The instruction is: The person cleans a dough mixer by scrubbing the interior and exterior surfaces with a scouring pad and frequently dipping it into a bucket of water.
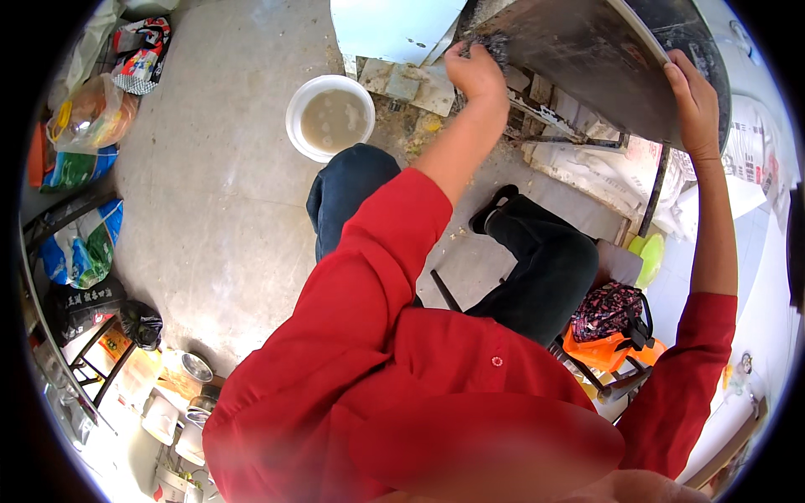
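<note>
A broad, dark, stained board is tilted up at the upper right. My right hand grips its thin edge, with the thumb on the near side and the fingers partly hidden. Pinched in my left hand is a dark wire scouring pad, which sits at the left end of the board. Left of that arm, on the floor, stands a white bucket holding cloudy greyish-brown water. Behind the board shows a black rounded surface.
A pale blue panel stands beyond the bucket. Debris lies on the floor near it. White sacks, a green basin and a chair with a patterned bag are at right. Plastic bags and a rack line the left side.
</note>
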The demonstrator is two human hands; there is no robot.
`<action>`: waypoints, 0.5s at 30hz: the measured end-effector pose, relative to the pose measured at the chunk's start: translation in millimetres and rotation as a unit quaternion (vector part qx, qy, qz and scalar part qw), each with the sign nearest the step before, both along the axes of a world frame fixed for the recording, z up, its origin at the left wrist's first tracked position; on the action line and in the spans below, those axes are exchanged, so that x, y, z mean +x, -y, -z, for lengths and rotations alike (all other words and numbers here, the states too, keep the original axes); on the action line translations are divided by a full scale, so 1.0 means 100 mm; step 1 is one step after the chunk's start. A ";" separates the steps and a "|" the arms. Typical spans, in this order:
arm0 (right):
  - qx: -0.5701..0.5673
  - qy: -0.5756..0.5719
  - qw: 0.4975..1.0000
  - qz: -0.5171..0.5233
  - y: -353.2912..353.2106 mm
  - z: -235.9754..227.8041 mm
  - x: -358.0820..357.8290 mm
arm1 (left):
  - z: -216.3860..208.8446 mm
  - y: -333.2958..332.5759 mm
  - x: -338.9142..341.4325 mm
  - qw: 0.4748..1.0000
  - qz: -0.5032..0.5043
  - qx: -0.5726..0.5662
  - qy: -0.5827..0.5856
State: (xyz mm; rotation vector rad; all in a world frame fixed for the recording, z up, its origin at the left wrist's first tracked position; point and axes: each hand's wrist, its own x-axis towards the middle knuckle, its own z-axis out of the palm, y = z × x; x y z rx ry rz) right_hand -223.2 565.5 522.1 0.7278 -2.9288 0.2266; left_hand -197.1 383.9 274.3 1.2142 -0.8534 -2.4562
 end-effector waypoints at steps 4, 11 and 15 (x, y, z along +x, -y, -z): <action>0.001 0.028 0.999 0.015 -0.02 -0.01 -0.03 | -0.16 -0.07 -0.08 0.983 -0.067 -0.161 -0.060; 0.014 0.024 1.000 0.010 0.02 0.00 -0.01 | -0.06 0.07 -0.03 0.993 -0.024 -0.115 -0.002; 0.001 -0.007 1.000 0.004 0.01 0.01 0.02 | -0.23 0.07 -0.01 0.989 -0.023 -0.146 -0.018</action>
